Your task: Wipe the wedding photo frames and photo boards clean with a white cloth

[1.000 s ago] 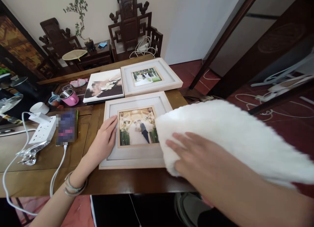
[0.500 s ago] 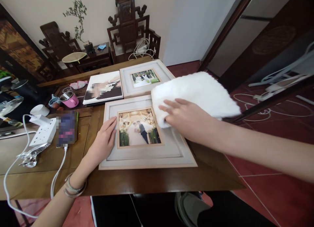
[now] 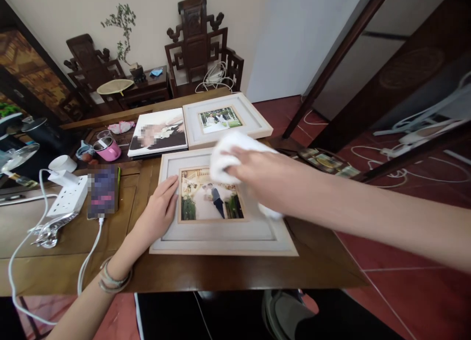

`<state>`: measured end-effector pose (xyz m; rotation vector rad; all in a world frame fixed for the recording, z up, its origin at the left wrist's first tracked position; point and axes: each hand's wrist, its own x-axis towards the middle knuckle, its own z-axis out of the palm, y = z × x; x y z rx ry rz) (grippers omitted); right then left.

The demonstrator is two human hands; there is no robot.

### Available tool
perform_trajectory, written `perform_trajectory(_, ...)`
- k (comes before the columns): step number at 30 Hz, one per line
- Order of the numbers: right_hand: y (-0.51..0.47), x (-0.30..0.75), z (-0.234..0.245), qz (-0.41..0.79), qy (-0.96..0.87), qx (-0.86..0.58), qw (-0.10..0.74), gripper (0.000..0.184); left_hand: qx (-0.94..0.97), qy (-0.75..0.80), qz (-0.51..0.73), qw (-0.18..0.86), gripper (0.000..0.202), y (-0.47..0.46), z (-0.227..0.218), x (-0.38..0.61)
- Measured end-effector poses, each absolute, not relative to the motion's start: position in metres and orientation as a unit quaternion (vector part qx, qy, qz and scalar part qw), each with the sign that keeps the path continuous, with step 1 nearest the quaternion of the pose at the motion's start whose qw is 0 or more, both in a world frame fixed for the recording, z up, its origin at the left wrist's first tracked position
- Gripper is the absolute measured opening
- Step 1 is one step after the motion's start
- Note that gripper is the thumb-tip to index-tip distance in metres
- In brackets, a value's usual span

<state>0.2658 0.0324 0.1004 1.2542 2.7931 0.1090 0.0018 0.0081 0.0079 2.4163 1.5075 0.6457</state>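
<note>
A pale wooden picture frame (image 3: 221,234) with a wedding photo lies flat at the near edge of the dark wooden table (image 3: 235,276). My left hand (image 3: 158,213) rests flat on the frame's left border, fingers stretched out. My right hand (image 3: 253,175) is over the frame's upper right part, bunching a fluffy white cloth (image 3: 224,153) against the glass. The cloth covers the photo's top right corner.
A second framed photo (image 3: 225,119) and a frameless print (image 3: 159,132) lie behind. To the left are a phone (image 3: 102,192) on a white cable, a white power strip (image 3: 68,196), keys (image 3: 46,234) and a pink cup (image 3: 107,147). Carved chairs stand by the wall.
My right hand has carried the cloth from the table's right side onto the frame, and the cloth has bunched up small under the hand. My left hand has stayed put.
</note>
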Motion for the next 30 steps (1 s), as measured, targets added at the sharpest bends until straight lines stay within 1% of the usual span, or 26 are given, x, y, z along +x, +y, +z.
perform_trajectory(3,0.08,0.227,0.087,0.136,0.936,0.325,-0.008,0.036,0.822,0.508,0.233,0.111,0.044,0.009,0.006,0.001)
perform_trajectory(6,0.105,0.196,0.065,0.167,0.95,0.264,-0.006,0.029,0.82,0.508,0.239,0.108,0.042,0.01,0.005,0.0)
perform_trajectory(9,0.109,0.181,0.051,0.163,0.953,0.256,0.001,0.025,0.818,0.51,0.243,0.104,0.041,0.01,0.005,0.0)
perform_trajectory(12,0.105,0.188,0.049,0.162,0.95,0.268,0.005,0.028,0.817,0.51,0.249,0.101,0.04,0.009,0.004,-0.001)
perform_trajectory(18,0.098,0.252,0.054,0.174,0.93,0.323,0.039,0.025,0.816,0.512,0.251,0.097,0.041,0.008,0.004,0.001)
perform_trajectory(23,0.089,0.304,0.055,0.178,0.912,0.365,0.066,0.033,0.813,0.515,0.258,0.089,0.04,0.007,0.004,0.002)
perform_trajectory(27,0.057,0.312,0.056,0.144,0.925,0.348,0.045,0.033,0.816,0.509,0.261,0.083,0.039,0.008,0.003,0.001)
perform_trajectory(30,0.017,0.31,0.048,0.087,0.935,0.342,0.026,0.025,0.816,0.509,0.26,0.081,0.039,0.009,0.003,0.001)
